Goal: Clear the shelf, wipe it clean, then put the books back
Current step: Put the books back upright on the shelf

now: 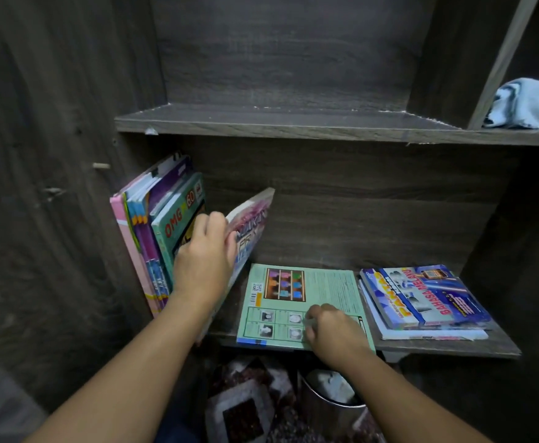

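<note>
On the lower dark wooden shelf (453, 348), several books (153, 225) stand leaning against the left wall. My left hand (204, 260) grips a tilted pink and blue book (253, 219) next to them. A green book (309, 292) lies flat, back cover up, at the shelf's front. My right hand (332, 330) rests on its near edge with fingers curled; whether it grips the book is unclear. A blue stack of flat books (428, 298) lies to the right.
The upper shelf (293, 123) holds only a folded light blue cloth (527, 103) in the compartment at far right. Below the lower shelf a metal bin (329, 401) stands on a patterned rug (246, 407).
</note>
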The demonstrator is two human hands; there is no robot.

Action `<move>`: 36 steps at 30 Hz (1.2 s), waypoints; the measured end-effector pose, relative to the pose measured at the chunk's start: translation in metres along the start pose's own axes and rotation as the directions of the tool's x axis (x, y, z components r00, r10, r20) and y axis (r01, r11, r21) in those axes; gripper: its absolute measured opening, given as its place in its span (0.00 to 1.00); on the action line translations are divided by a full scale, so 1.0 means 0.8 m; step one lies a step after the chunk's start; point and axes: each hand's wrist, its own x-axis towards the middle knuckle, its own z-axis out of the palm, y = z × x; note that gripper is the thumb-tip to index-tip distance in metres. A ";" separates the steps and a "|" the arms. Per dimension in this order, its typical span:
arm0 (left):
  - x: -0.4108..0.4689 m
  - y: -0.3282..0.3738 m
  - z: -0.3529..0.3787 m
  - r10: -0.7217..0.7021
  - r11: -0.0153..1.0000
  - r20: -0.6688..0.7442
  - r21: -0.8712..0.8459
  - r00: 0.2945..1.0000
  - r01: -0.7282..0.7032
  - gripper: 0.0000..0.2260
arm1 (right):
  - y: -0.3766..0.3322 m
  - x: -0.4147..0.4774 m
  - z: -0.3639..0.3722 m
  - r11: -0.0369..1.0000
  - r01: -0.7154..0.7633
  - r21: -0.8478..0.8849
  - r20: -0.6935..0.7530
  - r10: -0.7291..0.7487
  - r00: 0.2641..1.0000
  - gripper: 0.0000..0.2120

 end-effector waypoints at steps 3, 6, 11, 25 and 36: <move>0.000 -0.011 -0.001 -0.010 0.998 -0.069 -0.055 0.998 0.006 0.15 | -0.002 -0.001 0.003 0.999 0.031 -0.040 0.044 -0.029 0.999 0.13; 0.004 -0.019 -0.005 -0.126 0.989 -0.130 -0.100 0.983 0.113 0.15 | -0.002 0.000 0.007 0.997 0.043 -0.067 0.054 -0.040 0.998 0.13; 0.008 -0.023 -0.010 -0.149 0.964 -0.199 0.191 0.969 0.187 0.11 | -0.003 0.000 0.010 0.996 0.061 -0.069 0.060 -0.057 0.997 0.14; -0.001 -0.031 0.008 -0.238 0.777 -0.179 0.554 0.955 0.298 0.21 | 0.008 -0.003 0.008 0.996 0.066 -0.062 0.102 -0.060 0.993 0.12; -0.034 0.017 0.054 0.140 0.938 0.226 0.282 0.964 -0.203 0.23 | 0.040 -0.001 -0.014 0.997 -0.044 -0.071 0.066 0.048 0.997 0.14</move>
